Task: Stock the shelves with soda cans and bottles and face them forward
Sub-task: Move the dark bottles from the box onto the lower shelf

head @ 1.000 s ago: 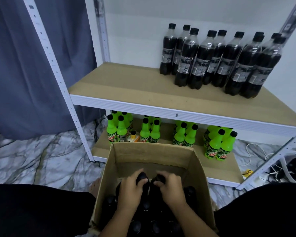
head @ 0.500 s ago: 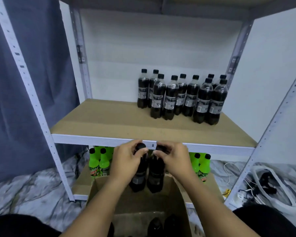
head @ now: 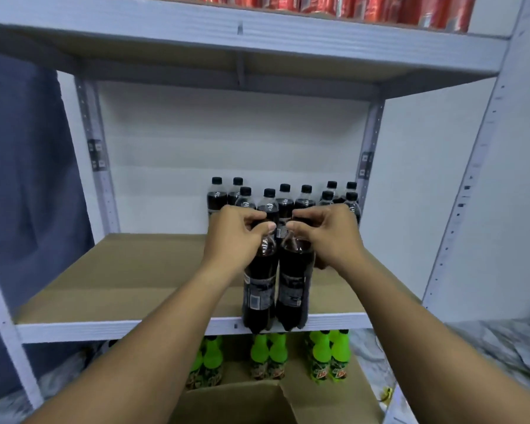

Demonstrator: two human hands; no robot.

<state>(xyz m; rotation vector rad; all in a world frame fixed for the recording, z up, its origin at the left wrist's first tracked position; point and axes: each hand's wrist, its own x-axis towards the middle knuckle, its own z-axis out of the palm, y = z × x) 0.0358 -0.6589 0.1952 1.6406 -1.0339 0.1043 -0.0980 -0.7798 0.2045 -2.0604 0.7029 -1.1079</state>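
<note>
White metal shelving unit (head: 193, 327) with 3 visible tiers: red soda cans (head: 364, 7) on the top shelf, about 10 dark cola bottles (head: 285, 200) grouped at the back right of the middle shelf (head: 135, 280), and green soda bottles (head: 322, 356) below; an open cardboard box (head: 242, 402) sits in front. The left hand (head: 236, 240) grasps the neck of 1 cola bottle (head: 259, 289); the right hand (head: 325, 234) grasps the neck of a 2nd (head: 294, 289). Both bottles hang upright, touching, at the shelf's front edge and not yet set down. Full plastic bottles probably handle as moderately heavy, with slightly yielding, smooth walls; the rigid cap and neck give the securest hold, while label orientation needs a twist at the neck.
</note>
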